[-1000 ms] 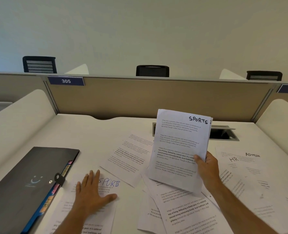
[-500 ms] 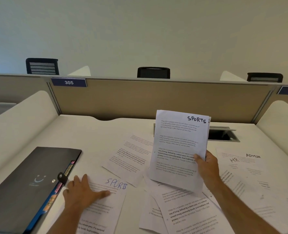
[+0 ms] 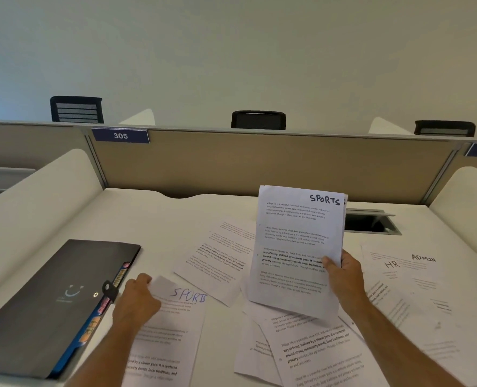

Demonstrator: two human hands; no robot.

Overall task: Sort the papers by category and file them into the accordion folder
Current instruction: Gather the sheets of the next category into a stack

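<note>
My right hand (image 3: 344, 277) holds up a thin stack of printed sheets headed SPORTS (image 3: 298, 247) above the desk, thumb on the front. My left hand (image 3: 135, 301) pinches the top left corner of another sheet marked SPORTS in blue ink (image 3: 173, 325), which lies flat on the desk with that corner lifted. A dark grey accordion folder (image 3: 47, 300) lies closed at the left, with coloured tabs showing along its right edge. Loose printed papers (image 3: 309, 350) are spread over the middle of the desk.
Sheets marked HR (image 3: 392, 265) and ADMIN (image 3: 424, 258) lie at the right. A cable slot (image 3: 371, 222) opens in the white desk (image 3: 153, 219) behind the held stack. A beige partition (image 3: 259, 163) and white side dividers close in the desk.
My left hand went from lying flat on the blue SPORTS sheet to curling at its top left corner and lifting it. The right hand kept its stack nearly still.
</note>
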